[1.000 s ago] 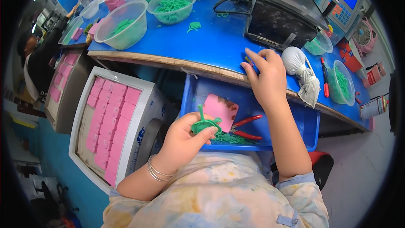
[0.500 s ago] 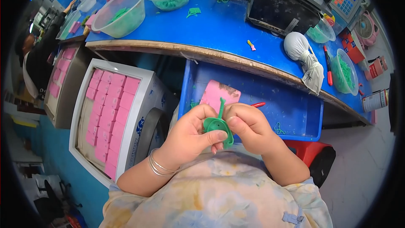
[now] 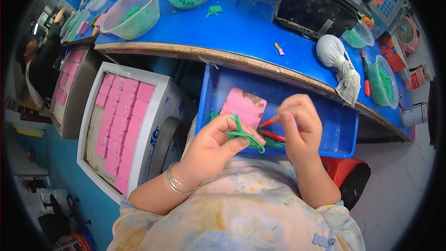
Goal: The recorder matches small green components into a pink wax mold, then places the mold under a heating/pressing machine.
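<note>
My left hand point(image 3: 204, 142) pinches a green, wax-like piece point(image 3: 246, 135) with a thin curved rim and a short stem sticking up. My right hand point(image 3: 302, 125) is raised just to the right of it, fingers curled around the handles of small red-handled pliers point(image 3: 275, 136). The pliers' jaws point left, toward the green piece, and are partly hidden. Behind both hands, a pink block point(image 3: 244, 106) with brown stains lies in a blue tray point(image 3: 327, 109).
Clear plastic bowls point(image 3: 134, 16) of green pieces stand on the blue table point(image 3: 223, 32). A white cloth-wrapped bundle point(image 3: 332, 53) and a red pen point(image 3: 364, 74) lie near its edge. Left of me, a white-framed case point(image 3: 86, 125) holds pink blocks. A person point(image 3: 42, 72) works at far left.
My right hand has left the green piece, moved right and up, and taken the red-handled pliers. My left hand keeps the green piece, now tilted flatter.
</note>
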A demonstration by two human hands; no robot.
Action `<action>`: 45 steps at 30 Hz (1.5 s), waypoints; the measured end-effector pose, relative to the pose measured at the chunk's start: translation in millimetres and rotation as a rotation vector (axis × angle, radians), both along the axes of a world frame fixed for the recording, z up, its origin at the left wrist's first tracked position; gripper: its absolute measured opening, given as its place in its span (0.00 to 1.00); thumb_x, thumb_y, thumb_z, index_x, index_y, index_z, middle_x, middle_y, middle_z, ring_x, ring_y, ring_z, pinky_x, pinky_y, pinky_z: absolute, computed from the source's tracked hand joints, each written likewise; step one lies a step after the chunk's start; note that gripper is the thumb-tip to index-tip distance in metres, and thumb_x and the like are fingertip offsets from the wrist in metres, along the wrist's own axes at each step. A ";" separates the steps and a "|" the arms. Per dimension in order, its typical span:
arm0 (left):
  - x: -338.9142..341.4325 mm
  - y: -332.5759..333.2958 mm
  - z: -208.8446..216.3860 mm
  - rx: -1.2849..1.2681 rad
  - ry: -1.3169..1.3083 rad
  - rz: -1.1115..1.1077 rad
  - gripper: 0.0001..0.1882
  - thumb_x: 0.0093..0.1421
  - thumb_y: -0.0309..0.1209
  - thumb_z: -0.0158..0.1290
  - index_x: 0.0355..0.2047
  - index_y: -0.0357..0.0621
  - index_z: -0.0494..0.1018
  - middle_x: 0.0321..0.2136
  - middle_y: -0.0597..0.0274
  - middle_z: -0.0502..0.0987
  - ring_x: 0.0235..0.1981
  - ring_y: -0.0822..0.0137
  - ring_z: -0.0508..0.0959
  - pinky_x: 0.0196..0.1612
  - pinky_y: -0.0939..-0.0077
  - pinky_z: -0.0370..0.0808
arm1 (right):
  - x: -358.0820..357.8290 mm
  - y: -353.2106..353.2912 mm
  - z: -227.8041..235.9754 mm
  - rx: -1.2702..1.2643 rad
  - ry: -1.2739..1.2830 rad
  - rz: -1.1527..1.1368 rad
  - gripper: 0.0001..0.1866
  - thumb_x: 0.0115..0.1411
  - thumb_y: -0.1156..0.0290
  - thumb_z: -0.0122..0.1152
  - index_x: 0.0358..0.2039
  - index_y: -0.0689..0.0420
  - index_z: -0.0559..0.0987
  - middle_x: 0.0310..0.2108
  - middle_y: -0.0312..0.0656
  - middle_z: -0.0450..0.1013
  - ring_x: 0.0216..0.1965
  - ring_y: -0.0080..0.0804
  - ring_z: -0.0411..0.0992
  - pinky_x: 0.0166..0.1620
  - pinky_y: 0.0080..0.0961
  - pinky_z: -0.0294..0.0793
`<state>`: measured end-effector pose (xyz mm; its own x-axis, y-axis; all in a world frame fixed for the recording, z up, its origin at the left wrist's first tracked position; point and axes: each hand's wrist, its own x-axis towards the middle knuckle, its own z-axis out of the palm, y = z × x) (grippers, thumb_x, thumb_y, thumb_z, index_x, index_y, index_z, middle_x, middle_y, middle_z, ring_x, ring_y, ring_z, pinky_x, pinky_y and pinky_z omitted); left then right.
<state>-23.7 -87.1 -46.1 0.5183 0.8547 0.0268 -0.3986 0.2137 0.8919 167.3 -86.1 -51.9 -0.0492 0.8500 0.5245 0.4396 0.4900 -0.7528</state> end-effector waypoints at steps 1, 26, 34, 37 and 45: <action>1.4 0.8 0.0 -0.002 0.001 -0.005 0.07 0.57 0.26 0.50 0.34 0.41 0.64 0.31 0.53 0.73 0.39 0.59 0.74 0.44 0.67 0.70 | 2.6 -2.0 -0.1 -0.002 0.010 0.114 0.03 0.49 0.78 0.54 0.27 0.61 0.74 0.29 0.43 0.68 0.30 0.35 0.66 0.38 0.28 0.65; -2.0 2.1 -8.9 0.248 0.107 0.230 0.08 0.51 0.21 0.56 0.32 0.41 0.73 0.38 0.60 0.69 0.37 0.74 0.69 0.42 0.82 0.67 | -20.5 -20.9 6.5 -0.360 0.631 0.365 0.11 0.50 0.87 0.51 0.35 0.66 0.76 0.36 0.43 0.69 0.35 0.24 0.70 0.38 0.19 0.71; -0.1 -1.6 -0.8 -0.357 -0.043 0.064 0.08 0.58 0.32 0.51 0.33 0.41 0.66 0.28 0.64 0.73 0.27 0.77 0.71 0.28 0.84 0.67 | -21.3 -22.1 3.6 -0.493 0.633 0.236 0.08 0.48 0.84 0.59 0.31 0.65 0.76 0.33 0.41 0.71 0.30 0.24 0.70 0.33 0.19 0.73; 1.5 -1.0 -1.7 -0.435 -0.088 0.072 0.08 0.59 0.32 0.50 0.33 0.43 0.65 0.28 0.64 0.73 0.28 0.76 0.72 0.28 0.82 0.67 | -22.4 -22.3 -1.7 -0.368 0.498 0.150 0.07 0.47 0.84 0.60 0.29 0.64 0.76 0.30 0.42 0.71 0.28 0.25 0.70 0.31 0.20 0.71; -0.8 5.9 1.8 -0.543 -0.191 0.258 0.05 0.59 0.32 0.48 0.29 0.46 0.68 0.23 0.67 0.70 0.23 0.75 0.69 0.24 0.81 0.65 | -17.2 -15.9 -4.9 0.131 0.054 -0.110 0.07 0.43 0.85 0.60 0.25 0.62 0.75 0.25 0.43 0.71 0.25 0.31 0.70 0.29 0.22 0.69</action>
<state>-24.6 -81.2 -44.3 0.3221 0.8696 -0.3743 -0.6392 0.4914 0.5916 150.1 -102.0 -56.8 0.0715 0.7729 0.6305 0.4568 0.5365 -0.7096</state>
